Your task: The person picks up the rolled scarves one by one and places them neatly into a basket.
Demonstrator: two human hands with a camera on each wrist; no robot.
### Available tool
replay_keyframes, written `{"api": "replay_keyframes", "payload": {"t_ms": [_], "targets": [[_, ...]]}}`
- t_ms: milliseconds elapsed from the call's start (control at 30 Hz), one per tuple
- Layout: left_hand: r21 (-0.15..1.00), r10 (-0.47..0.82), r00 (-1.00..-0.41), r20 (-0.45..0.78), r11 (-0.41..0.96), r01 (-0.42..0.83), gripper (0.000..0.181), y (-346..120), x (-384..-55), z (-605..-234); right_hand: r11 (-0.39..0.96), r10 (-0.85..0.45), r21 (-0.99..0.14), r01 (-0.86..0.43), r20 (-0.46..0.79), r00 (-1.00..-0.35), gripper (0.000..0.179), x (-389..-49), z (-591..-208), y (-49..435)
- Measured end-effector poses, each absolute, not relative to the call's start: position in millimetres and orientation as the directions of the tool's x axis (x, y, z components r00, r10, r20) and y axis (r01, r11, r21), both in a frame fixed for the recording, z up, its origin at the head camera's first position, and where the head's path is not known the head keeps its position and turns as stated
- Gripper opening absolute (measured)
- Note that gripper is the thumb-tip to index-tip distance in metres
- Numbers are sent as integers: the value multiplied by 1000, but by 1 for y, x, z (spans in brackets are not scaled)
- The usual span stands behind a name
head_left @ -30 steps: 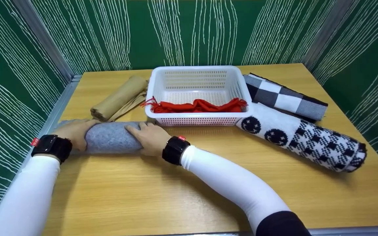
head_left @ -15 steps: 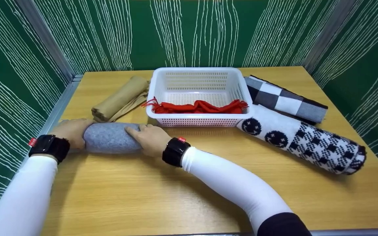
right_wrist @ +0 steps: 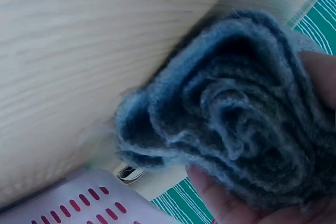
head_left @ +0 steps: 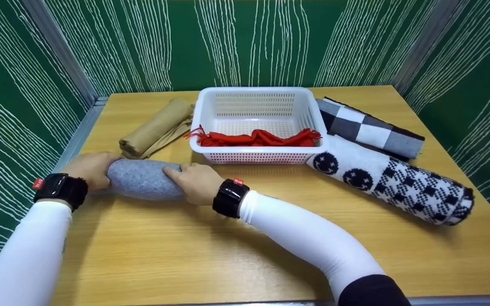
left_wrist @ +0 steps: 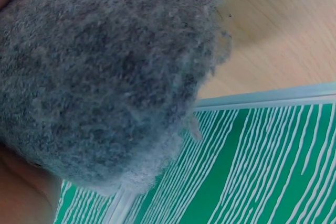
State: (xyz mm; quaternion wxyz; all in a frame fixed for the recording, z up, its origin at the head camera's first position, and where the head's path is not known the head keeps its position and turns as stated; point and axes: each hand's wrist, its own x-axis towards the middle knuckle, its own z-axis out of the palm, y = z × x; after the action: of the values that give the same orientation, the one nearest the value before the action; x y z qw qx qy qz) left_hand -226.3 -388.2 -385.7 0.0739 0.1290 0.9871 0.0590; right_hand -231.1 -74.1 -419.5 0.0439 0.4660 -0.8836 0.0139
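- A grey roll (head_left: pixel 145 180) of fuzzy, felt-like cloth is held crosswise at the left of the table (head_left: pixel 185 259), in front of the tan roll; whether the table is touched by it cannot be told.
- Its left end is gripped by the left hand (head_left: pixel 89 170), curved round the thick cylinder.
- Its right end is gripped by the right hand (head_left: pixel 198 182), curled round it; in the right wrist view, loose spiral layers are shown at that end.
- The tan roll (head_left: pixel 158 129), smooth and thin, is laid slantwise with a flap loose beside it.
- A white plastic basket (head_left: pixel 262 149), rectangular and slotted, is set at the back centre.
- Inside, a soft red scarf (head_left: pixel 249 139) is bunched along the front wall, its fringe draped over the left rim.
- To the right, a knitted roll (head_left: pixel 394 182) is patterned with black smiling faces and checks.
- Behind it, a checked cloth (head_left: pixel 372 129) is folded flat.
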Motion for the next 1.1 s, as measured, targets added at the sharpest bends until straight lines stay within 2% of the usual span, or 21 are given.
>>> {"api": "replay_keyframes", "payload": {"t_ms": [233,567,833,1100], "targets": [[160,273,-954,-125,954,252,39,-383,-226,-377,568,-819,7,-823,99,-565,76,-231,-414,-69],[187,262,-954,-148,954,233,47,-378,-227,-360,557,-822,17,-830,158,-548,73,-224,-399,-56],[195,280,-950,-141,948,251,55,-372,-226,-344,570,-813,-28,-821,130,-568,79,-224,-385,-46],[169,271,-953,-136,954,247,48,-357,-227,-328,572,-806,-64,-818,140,-575,81,-227,-373,-33]]}}
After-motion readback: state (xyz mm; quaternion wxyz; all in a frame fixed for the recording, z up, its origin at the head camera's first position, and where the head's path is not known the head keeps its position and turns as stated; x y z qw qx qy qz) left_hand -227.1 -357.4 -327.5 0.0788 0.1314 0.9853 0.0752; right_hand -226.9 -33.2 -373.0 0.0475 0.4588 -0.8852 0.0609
